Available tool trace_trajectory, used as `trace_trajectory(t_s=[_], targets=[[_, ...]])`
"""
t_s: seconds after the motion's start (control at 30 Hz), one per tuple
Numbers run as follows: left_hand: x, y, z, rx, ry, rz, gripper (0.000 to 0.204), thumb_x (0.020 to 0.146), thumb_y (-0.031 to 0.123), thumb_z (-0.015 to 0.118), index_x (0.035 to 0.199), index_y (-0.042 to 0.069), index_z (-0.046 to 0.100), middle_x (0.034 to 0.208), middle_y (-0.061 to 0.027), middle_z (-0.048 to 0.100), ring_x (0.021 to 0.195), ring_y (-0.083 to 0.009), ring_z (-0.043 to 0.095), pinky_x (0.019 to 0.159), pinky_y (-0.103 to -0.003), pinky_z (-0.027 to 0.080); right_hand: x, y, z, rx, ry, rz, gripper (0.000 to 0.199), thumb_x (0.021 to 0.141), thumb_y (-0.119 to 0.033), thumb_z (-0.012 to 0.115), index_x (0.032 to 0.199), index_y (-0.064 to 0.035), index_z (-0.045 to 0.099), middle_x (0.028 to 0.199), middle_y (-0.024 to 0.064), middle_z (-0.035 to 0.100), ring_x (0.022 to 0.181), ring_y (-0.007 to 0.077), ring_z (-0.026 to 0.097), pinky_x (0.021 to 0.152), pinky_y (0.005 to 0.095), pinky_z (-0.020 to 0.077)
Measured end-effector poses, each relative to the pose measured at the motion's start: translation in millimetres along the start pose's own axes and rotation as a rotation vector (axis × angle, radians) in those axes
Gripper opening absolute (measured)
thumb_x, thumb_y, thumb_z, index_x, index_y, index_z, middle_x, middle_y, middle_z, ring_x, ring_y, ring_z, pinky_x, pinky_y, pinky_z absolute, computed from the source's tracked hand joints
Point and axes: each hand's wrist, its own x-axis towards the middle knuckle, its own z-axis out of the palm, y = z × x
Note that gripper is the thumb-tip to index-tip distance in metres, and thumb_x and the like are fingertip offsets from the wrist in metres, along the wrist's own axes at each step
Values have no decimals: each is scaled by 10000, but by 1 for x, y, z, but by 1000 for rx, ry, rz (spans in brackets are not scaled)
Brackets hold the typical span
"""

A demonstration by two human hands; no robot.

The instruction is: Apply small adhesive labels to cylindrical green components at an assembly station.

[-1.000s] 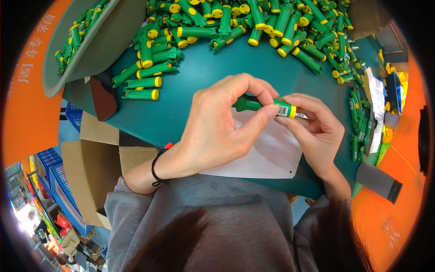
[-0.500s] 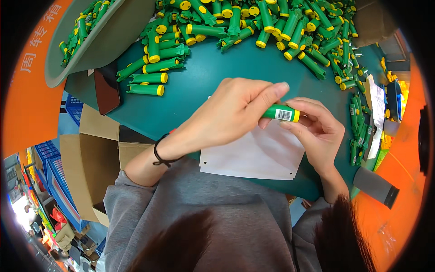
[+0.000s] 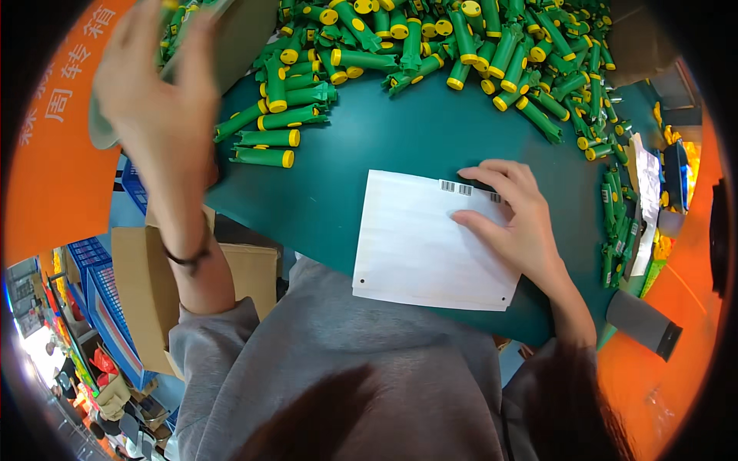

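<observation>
My left hand [image 3: 157,92], smeared by motion, is raised over the rim of the grey-green basin [image 3: 238,46] at the upper left. A spot of yellow shows by its fingertips, but whether it holds anything I cannot make out. Over the sheet of labels [image 3: 415,238], my right hand [image 3: 519,211] is open, thumb and fingers apart. Several small barcode stickers [image 3: 465,190] remain along the sheet's far edge, close to those fingers. Green tubes with yellow caps [image 3: 265,157] lie in a loose row at the left of the table.
A large heap of the same green tubes [image 3: 503,58] covers the table's far side. More labelled tubes [image 3: 615,223] lie at the right, near a grey cylinder [image 3: 644,324]. At the lower left stand an open cardboard box [image 3: 146,292] and blue crates [image 3: 96,269].
My left hand has swung from the middle to the basin at upper left. The green tube that was between my hands has left my right hand, which now hovers at the label sheet.
</observation>
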Motion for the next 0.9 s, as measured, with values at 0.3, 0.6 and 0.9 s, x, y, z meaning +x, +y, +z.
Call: trace_trajectory(t_s=[0.3, 0.6, 0.9], targets=[[-91, 132, 19, -771, -822, -285, 102, 798, 120, 795, 854, 73, 724, 921, -41, 673, 906, -241, 627, 739, -368, 537, 3, 5, 8, 54, 22, 28, 565, 718, -166, 887, 1232, -78, 669, 1140, 84, 628, 1056, 237, 584, 902, 346, 499], [-88, 131, 14, -873, -683, -375, 136, 797, 55, 805, 886, 56, 703, 938, -58, 702, 898, -244, 631, 725, -346, 510, 23, 27, -21, -9, 257, -16, 457, 789, -173, 841, 1203, -73, 677, 1190, 105, 622, 1077, 257, 585, 943, 364, 484], [-66, 138, 8, -1097, -590, -593, 116, 839, 60, 798, 917, 57, 711, 980, -44, 711, 909, -178, 618, 744, -288, 466, 55, 34, -66, -12, 109, 364, 304, 854, -78, 778, 1142, -43, 687, 971, 41, 668, 795, 84, 600, 665, 239, 494]])
